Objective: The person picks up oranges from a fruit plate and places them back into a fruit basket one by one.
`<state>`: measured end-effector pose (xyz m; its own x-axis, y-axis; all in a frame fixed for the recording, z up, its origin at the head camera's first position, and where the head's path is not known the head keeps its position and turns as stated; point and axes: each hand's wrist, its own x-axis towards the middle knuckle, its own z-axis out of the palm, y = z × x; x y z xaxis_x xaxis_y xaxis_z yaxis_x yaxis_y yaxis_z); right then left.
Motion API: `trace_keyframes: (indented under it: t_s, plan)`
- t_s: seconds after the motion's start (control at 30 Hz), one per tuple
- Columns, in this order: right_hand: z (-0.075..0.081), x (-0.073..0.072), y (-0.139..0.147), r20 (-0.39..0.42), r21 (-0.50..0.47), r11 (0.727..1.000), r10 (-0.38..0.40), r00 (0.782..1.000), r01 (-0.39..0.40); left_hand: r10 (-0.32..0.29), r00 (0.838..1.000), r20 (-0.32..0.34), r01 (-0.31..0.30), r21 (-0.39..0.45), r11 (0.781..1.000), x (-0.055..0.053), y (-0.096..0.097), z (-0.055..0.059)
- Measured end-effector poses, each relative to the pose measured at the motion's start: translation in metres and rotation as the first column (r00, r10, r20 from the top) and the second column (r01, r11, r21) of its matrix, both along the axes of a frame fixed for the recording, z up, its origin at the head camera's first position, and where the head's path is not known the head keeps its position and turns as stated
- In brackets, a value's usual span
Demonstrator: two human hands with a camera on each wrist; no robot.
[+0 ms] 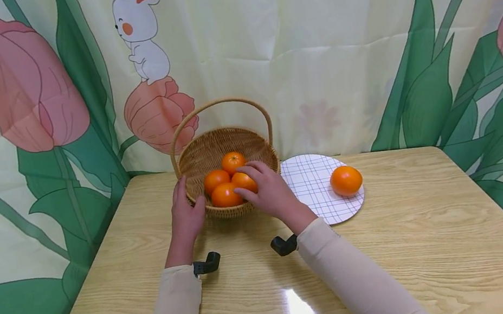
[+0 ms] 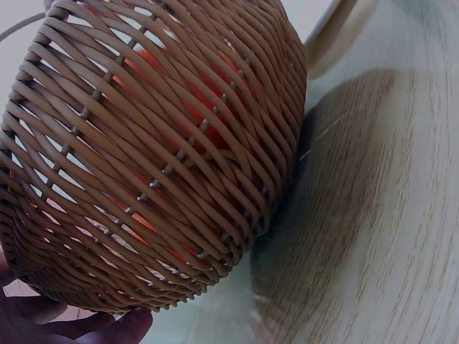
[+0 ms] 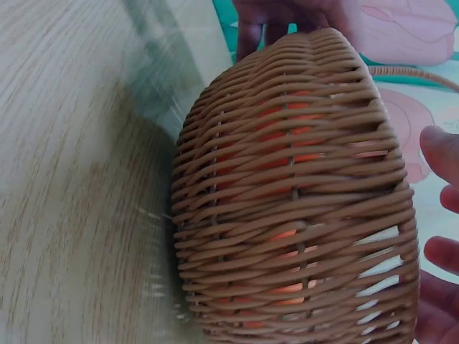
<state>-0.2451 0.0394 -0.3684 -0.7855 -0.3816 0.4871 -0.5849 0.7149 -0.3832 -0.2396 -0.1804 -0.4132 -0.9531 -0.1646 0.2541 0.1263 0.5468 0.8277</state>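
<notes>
A brown wicker basket (image 1: 210, 144) with a tall arched handle stands at the back of the table, holding several oranges (image 1: 225, 195). My left hand (image 1: 187, 211) grips the basket's left rim. In the left wrist view, the left fingers (image 2: 129, 326) lie against the woven side at the bottom corner. Over the basket's front right rim reaches my right hand (image 1: 269, 190), its fingers spread above the rightmost orange (image 1: 244, 182). The right wrist view shows these fingers (image 3: 441, 254) apart, no fruit visible between them; whether they touch the orange is hidden.
To the right of the basket lies a round white plate (image 1: 306, 192) with a blue grid pattern. One more orange (image 1: 346, 181) sits on its right side. Behind the wooden table (image 1: 418, 240) hangs a curtain (image 1: 324, 57) printed with tulips and a rabbit.
</notes>
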Motion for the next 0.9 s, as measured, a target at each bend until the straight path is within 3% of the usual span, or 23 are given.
trace_keyframes:
  t_s: [0.23,0.53,0.9]
  plan:
    - [-0.002,0.002,0.009,-0.030,-0.008,1.000,-0.018,0.999,0.018,-0.002,1.000,0.019,0.002,0.011,1.000,0.001,0.000,0.000]
    - [-0.005,0.000,0.024,-0.143,-0.097,0.995,-0.021,0.990,0.007,-0.002,1.000,0.004,0.002,0.012,1.000,0.002,0.001,0.001]
    - [-0.010,-0.003,0.051,-0.199,-0.113,0.991,-0.096,0.975,0.074,0.011,1.000,0.003,-0.011,0.000,1.000,0.000,0.000,-0.001]
